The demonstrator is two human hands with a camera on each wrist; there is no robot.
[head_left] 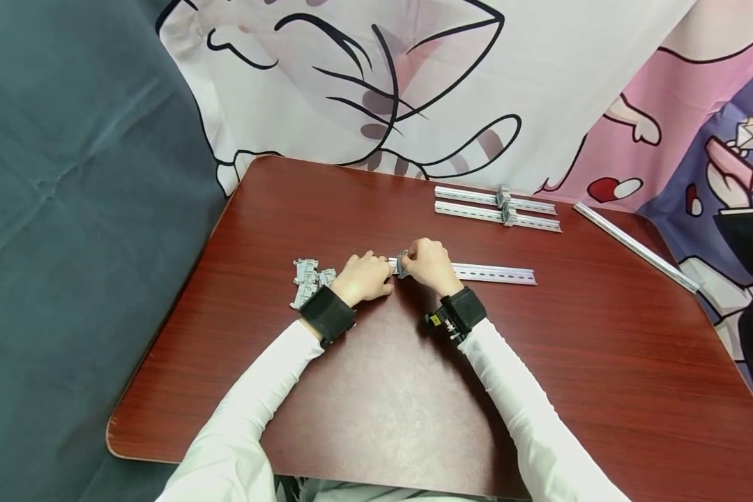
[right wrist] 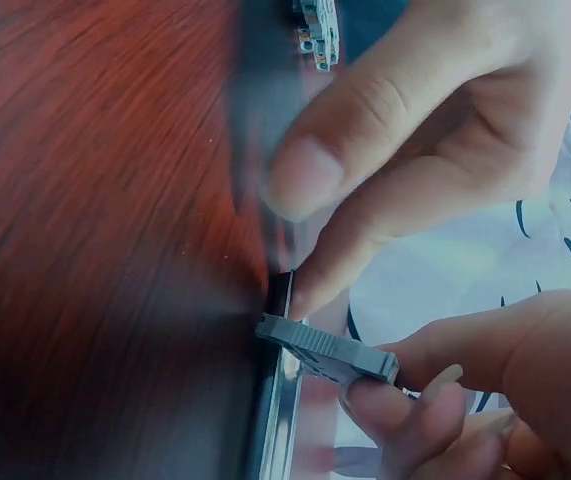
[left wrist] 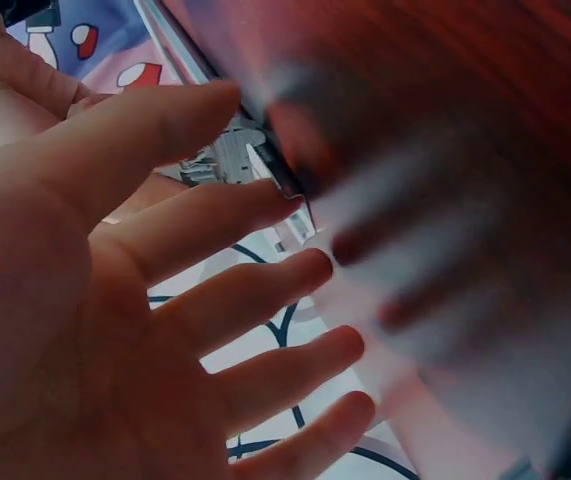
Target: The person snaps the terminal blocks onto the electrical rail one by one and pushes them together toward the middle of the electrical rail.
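A slotted metal DIN rail (head_left: 496,274) lies across the middle of the table. My right hand (head_left: 431,265) pinches a thin grey terminal block (right wrist: 327,350), which sits across the rail near its left end. At that end is my left hand (head_left: 364,277), its index fingertip right at the rail. In the left wrist view the left hand's fingers (left wrist: 235,290) are spread and nearly straight, with nothing gripped. The right wrist view shows the left thumb (right wrist: 310,175) raised off the rail. The block's underside is hidden.
Several loose grey terminal blocks (head_left: 305,279) lie left of my left hand. At the back right are two rails (head_left: 464,211) bearing blocks, and a bare rail (head_left: 636,247) lies slanted near the right edge. Printed cloth (head_left: 326,84) hangs behind the table (head_left: 571,362).
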